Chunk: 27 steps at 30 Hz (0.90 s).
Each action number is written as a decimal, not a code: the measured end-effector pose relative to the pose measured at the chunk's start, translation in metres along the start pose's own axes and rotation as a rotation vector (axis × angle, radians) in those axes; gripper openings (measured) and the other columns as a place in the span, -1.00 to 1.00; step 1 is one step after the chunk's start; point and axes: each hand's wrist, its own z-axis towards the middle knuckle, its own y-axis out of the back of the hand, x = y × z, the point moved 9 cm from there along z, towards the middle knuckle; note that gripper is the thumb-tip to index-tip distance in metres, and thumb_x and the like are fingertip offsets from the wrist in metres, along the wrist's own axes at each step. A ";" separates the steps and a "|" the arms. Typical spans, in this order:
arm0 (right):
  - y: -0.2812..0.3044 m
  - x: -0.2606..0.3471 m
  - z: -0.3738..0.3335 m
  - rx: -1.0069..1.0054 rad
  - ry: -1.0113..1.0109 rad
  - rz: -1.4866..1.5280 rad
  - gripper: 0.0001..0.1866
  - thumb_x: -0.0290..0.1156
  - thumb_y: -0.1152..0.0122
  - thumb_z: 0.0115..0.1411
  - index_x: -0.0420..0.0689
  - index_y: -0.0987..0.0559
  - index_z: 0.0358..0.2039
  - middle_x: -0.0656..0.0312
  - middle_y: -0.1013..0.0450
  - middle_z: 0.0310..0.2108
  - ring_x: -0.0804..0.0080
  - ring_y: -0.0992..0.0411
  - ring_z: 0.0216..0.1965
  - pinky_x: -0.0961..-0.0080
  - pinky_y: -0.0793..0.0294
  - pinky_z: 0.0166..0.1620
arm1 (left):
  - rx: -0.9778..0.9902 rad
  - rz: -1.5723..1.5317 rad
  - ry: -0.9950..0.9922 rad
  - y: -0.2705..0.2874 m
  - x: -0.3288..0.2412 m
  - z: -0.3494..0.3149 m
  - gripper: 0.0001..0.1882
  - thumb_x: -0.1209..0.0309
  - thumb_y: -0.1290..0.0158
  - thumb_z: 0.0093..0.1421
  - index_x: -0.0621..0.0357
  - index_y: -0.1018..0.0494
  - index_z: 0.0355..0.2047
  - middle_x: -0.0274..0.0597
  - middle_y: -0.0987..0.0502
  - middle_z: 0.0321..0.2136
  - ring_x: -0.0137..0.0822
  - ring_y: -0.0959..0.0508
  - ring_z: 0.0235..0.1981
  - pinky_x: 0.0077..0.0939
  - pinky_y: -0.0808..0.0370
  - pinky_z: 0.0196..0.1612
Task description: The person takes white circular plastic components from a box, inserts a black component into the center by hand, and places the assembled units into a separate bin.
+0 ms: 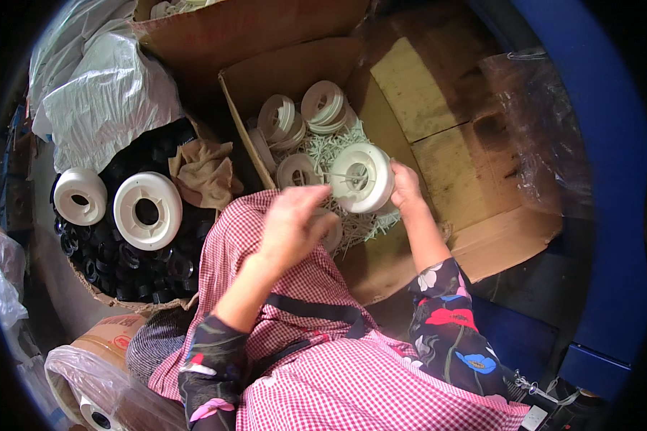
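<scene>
My right hand [407,188] grips the right rim of a white plastic ring [363,178], round and hollow in the middle. Thin pale strips show across the ring's opening. My left hand [295,221], somewhat blurred, is just left of the ring, its fingers pointing toward it and its thumb apart; I see nothing held in it. Below the ring, a cardboard box [241,118] contains several white ring-shaped parts [323,104] and a heap of thin white plastic scraps [338,152].
To the left, a container of black round parts [122,269] bears two white rings [149,210] and a brown cloth [205,172]. Clear plastic bags [111,93] lie behind it. A blue panel [615,215] stands at the right. Another carton [251,32] is at the back.
</scene>
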 end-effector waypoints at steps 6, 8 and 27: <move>-0.054 -0.034 -0.017 0.509 -0.509 0.135 -0.69 -0.45 0.08 0.28 -0.43 -0.46 -0.11 -0.05 -0.51 -0.19 0.23 -0.52 -0.19 0.21 -0.51 -0.02 | 0.298 0.196 -0.095 -0.073 -0.009 -0.011 -0.10 0.22 -0.30 -0.17 0.02 -0.18 0.22 -0.18 -0.26 0.18 -0.09 -0.26 0.17 -0.15 -0.16 0.23; -0.046 -0.043 -0.010 0.557 -0.524 -0.048 -0.71 -0.47 0.08 0.28 -0.43 -0.46 -0.11 -0.02 -0.52 -0.21 0.27 -0.53 -0.23 0.30 -0.57 -0.11 | 0.378 0.228 -0.106 -0.087 -0.009 -0.020 -0.04 0.23 -0.32 -0.21 0.04 -0.14 0.23 -0.19 -0.31 0.14 -0.12 -0.22 0.19 -0.15 -0.14 0.22; -0.052 -0.010 -0.022 0.331 -0.031 -0.560 -0.66 -0.14 0.03 0.26 -0.16 -0.53 -0.26 0.40 -0.41 -0.48 0.71 -0.24 -0.60 0.71 -0.18 -0.56 | 0.084 -0.089 0.235 -0.065 0.041 -0.003 -0.04 0.07 -0.35 -0.14 0.09 -0.17 0.23 -0.06 -0.46 -0.06 -0.10 -0.42 -0.02 -0.13 -0.17 0.16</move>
